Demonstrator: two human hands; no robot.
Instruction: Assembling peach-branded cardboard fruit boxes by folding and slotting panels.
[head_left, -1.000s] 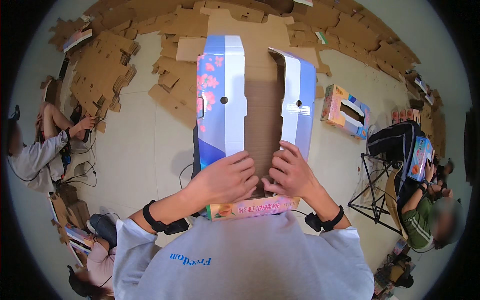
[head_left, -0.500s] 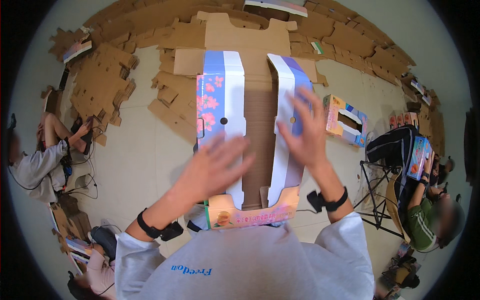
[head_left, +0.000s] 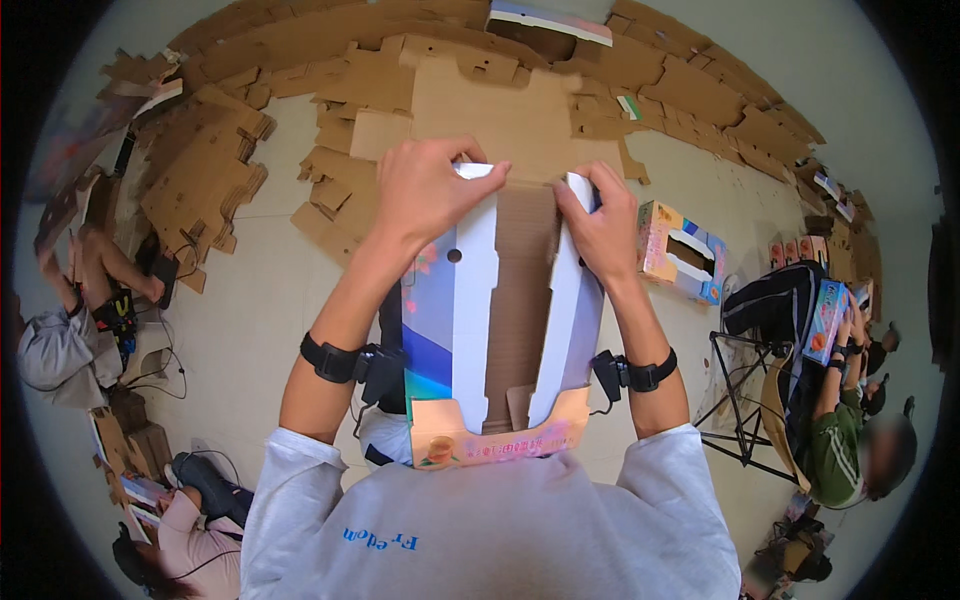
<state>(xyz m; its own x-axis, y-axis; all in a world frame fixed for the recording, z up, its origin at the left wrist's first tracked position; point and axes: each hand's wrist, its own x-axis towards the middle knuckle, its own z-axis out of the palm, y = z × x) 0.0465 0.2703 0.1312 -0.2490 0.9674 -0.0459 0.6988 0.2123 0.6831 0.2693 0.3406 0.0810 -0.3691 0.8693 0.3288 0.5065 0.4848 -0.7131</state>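
Note:
A printed cardboard carton (head_left: 430, 318), partly folded, lies in front of me with its brown inside showing between two white inner flaps. Its near end wall (head_left: 500, 445) stands up, orange with a fruit picture. The far end panel (head_left: 490, 110) is plain brown and stretches away flat. With thumb and fingers my left hand (head_left: 425, 190) pinches the far end of the left flap. My right hand (head_left: 604, 225) grips the far end of the right flap in the same way. Both hands hide parts of the flap corners.
A finished-looking carton (head_left: 685, 255) with an oblong opening rests on the floor at the right. Flattened cardboard (head_left: 205, 170) is piled left and along the back. A black folding chair (head_left: 770, 330) stands at right. Other people sit on both sides; one at right handles a blue box (head_left: 825, 315).
Both hands have moved forward from above the carton's middle to the far ends of the side flaps and closed on them. The far panel has tipped lower.

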